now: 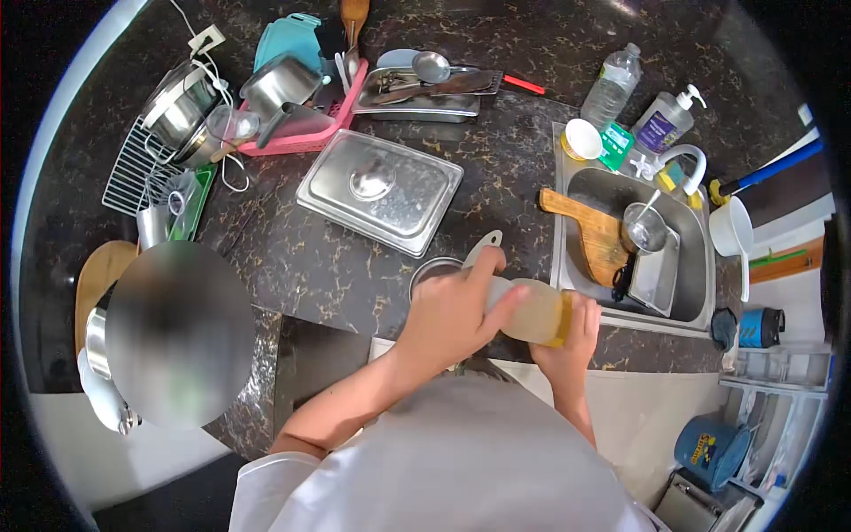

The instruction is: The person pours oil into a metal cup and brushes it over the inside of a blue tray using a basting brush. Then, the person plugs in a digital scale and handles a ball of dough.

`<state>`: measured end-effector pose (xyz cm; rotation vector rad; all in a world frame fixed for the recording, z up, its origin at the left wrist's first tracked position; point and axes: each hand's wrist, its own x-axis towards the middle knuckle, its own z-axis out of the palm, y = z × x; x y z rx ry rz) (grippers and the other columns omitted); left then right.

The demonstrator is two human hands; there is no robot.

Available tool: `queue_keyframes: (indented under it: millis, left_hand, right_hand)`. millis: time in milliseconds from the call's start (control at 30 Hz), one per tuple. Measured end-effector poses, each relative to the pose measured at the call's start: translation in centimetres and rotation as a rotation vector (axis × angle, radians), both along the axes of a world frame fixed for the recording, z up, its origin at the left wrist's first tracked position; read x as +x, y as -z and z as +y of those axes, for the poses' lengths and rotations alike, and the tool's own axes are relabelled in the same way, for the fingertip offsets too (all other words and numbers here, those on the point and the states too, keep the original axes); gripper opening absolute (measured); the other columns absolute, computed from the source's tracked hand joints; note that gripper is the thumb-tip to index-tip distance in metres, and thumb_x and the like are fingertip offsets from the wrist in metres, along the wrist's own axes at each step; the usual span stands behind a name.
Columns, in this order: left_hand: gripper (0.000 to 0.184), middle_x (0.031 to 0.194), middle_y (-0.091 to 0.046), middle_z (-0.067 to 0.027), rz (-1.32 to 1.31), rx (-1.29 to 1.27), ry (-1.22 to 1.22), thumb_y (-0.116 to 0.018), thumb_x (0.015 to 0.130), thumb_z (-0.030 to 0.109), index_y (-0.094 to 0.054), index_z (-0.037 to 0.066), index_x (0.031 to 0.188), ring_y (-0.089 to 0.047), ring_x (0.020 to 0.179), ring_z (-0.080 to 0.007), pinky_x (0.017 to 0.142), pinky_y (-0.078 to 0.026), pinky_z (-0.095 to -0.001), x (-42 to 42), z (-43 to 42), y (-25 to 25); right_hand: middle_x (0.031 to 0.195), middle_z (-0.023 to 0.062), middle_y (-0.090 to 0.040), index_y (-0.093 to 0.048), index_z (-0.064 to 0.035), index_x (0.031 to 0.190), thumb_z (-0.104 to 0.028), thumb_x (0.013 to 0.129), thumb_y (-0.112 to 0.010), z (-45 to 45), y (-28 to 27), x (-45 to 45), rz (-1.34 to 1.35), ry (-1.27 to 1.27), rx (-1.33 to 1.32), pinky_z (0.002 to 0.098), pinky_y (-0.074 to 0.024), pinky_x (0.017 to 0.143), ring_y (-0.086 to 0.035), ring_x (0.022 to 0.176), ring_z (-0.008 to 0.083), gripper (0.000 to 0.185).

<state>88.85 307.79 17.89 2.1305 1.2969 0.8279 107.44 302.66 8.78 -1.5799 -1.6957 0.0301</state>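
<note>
My left hand [452, 306] is closed around a utensil with a pale grey handle [484, 247] that has a hole at its end. Its working end is hidden by the hand. My right hand [572, 335] grips a yellowish plastic tub [534, 312], tipped on its side with its mouth turned toward my left hand. Just beyond the left hand is a round metal bowl [424, 273], mostly covered by the hand, so its contents do not show.
A lidded steel pan [381, 191] lies ahead. The sink [696, 297] at right holds a wooden board [598, 244] and a metal pot [644, 228]. A pink rack [306, 140] with cookware stands back left. Another person's blurred head [177, 337] is at left.
</note>
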Motion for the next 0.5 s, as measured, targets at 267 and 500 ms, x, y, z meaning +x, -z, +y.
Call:
queue_keyframes:
  millis: [267, 500]
  left_hand:
    - [0.019, 0.06, -0.051, -0.0148, -0.121, -0.024, -0.006, -0.051, 0.092, 0.023, -0.047, 0.007, 0.102, -0.054, 0.049, -0.0302, 0.046, -0.039, -0.0388, 0.2, -0.7, 1.7]
    - [0.028, 0.065, -0.053, -0.005, -0.834, -0.866, 0.221, -0.035, 0.097, 0.028, -0.049, 0.009, 0.112, -0.045, 0.052, -0.0122, 0.048, -0.033, -0.0279, -1.2, 0.7, 3.3]
  right_hand:
    - [0.097, 0.013, -0.052, -0.05, -0.0027, 0.106, -0.011, 0.054, -0.076, -1.0, 1.8, 0.7, 0.065, -0.091, -0.029, 0.0417, -0.0403, 0.078, -0.049, 0.089, 0.034, 0.059]
    - [0.094, 0.0118, -0.055, -0.051, -0.0017, 0.105, -0.009, 0.054, -0.077, -1.8, 1.5, 1.1, 0.196, -0.168, -0.147, 0.0378, -0.0452, 0.078, -0.055, 0.087, 0.0318, 0.057]
